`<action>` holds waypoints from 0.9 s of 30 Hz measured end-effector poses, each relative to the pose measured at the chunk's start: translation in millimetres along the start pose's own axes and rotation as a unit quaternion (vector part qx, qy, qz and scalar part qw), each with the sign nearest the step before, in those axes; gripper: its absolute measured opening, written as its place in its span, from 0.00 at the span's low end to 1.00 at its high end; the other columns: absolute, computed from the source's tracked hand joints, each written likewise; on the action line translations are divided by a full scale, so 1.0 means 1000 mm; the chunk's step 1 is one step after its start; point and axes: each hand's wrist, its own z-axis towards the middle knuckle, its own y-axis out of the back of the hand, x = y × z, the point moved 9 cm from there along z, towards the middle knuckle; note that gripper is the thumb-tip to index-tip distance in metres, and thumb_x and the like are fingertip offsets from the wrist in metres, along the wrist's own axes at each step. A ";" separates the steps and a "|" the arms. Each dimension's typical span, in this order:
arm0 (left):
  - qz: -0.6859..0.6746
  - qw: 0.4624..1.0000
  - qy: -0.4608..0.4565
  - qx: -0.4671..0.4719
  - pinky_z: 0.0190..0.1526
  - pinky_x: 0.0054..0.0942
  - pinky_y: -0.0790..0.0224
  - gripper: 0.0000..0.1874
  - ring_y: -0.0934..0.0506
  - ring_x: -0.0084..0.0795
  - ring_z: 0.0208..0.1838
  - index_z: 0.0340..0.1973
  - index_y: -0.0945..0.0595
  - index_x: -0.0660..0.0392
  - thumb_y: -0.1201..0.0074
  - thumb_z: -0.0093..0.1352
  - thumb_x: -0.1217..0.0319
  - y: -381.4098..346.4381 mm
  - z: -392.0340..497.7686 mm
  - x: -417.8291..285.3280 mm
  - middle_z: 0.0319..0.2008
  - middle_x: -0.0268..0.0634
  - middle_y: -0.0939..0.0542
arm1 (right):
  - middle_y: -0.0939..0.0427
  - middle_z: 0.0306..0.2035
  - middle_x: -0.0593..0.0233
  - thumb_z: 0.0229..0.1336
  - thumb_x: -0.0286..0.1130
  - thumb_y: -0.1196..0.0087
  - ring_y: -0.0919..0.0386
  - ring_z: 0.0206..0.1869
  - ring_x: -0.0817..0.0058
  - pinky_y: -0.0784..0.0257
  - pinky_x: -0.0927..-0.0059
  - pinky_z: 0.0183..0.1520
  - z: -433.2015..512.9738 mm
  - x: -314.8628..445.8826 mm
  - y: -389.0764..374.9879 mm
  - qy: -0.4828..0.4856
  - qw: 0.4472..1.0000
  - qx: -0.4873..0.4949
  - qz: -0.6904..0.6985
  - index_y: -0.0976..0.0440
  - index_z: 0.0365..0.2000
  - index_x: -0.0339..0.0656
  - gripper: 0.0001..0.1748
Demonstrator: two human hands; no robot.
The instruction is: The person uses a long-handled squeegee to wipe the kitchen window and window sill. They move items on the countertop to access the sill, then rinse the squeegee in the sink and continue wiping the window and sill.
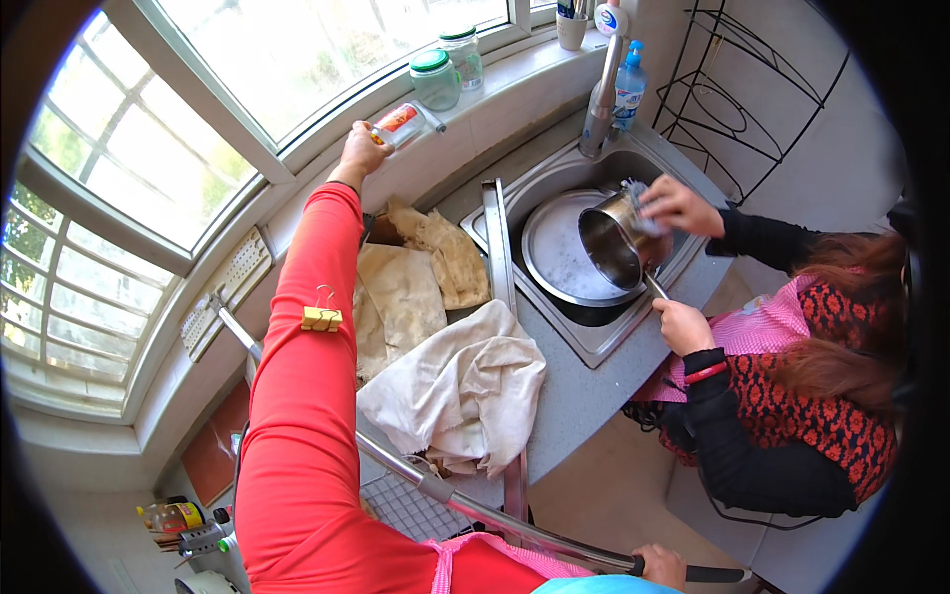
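My left hand [362,154], at the end of a red sleeve, grips the near end of a clear glass bottle [404,125] with a red label, tilted over the windowsill. Two glass jars with green lids, a near one [436,80] and a far one [462,58], stand just beyond it. At the bottom of the view, my right hand [660,568] is closed around the black-gripped end of a metal pole [475,501]. The pole passes behind my left arm towards a white perforated flat mop head [226,295], which rests along the sill.
Another person [801,371] scrubs a steel saucepan [612,241] over the sink [594,360], where a large round lid or tray [553,245] lies. Crumpled cloths [460,379] cover the counter by a metal rail [499,245]. A wire rack [742,96] stands beyond.
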 end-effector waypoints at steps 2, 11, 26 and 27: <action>-0.039 0.999 0.006 -0.033 0.54 0.33 0.32 0.38 0.25 0.45 0.53 0.54 0.33 0.66 0.31 0.53 0.62 0.014 0.001 -0.001 0.47 0.56 0.24 | 0.22 0.37 0.55 0.39 0.21 0.44 0.24 0.40 0.51 0.29 0.55 0.43 0.001 0.003 0.006 0.000 1.000 0.006 -0.001 0.24 0.37 0.45 0.18; 0.023 0.999 -0.025 0.004 0.60 0.36 0.37 0.36 0.28 0.47 0.58 0.57 0.29 0.64 0.39 0.58 0.55 0.057 0.012 -0.020 0.52 0.55 0.25 | 0.22 0.37 0.54 0.39 0.19 0.44 0.24 0.39 0.50 0.29 0.53 0.41 0.003 0.012 0.018 0.031 1.000 -0.005 -0.005 0.24 0.39 0.46 0.21; 0.053 0.995 0.023 -0.085 0.66 0.41 0.43 0.43 0.36 0.56 0.64 0.66 0.40 0.56 0.35 0.58 0.64 0.048 -0.011 -0.040 0.64 0.57 0.39 | 0.22 0.31 0.57 0.39 0.28 0.38 0.23 0.36 0.51 0.29 0.55 0.38 0.012 -0.013 -0.026 0.059 0.997 -0.043 -0.026 0.24 0.33 0.46 0.14; 0.072 0.994 0.029 -0.079 0.65 0.42 0.42 0.45 0.36 0.56 0.65 0.66 0.42 0.57 0.35 0.58 0.62 0.051 -0.016 -0.042 0.63 0.59 0.38 | 0.22 0.34 0.55 0.42 0.26 0.41 0.24 0.38 0.50 0.29 0.54 0.39 0.011 -0.013 -0.026 0.053 0.998 -0.041 -0.007 0.24 0.35 0.46 0.15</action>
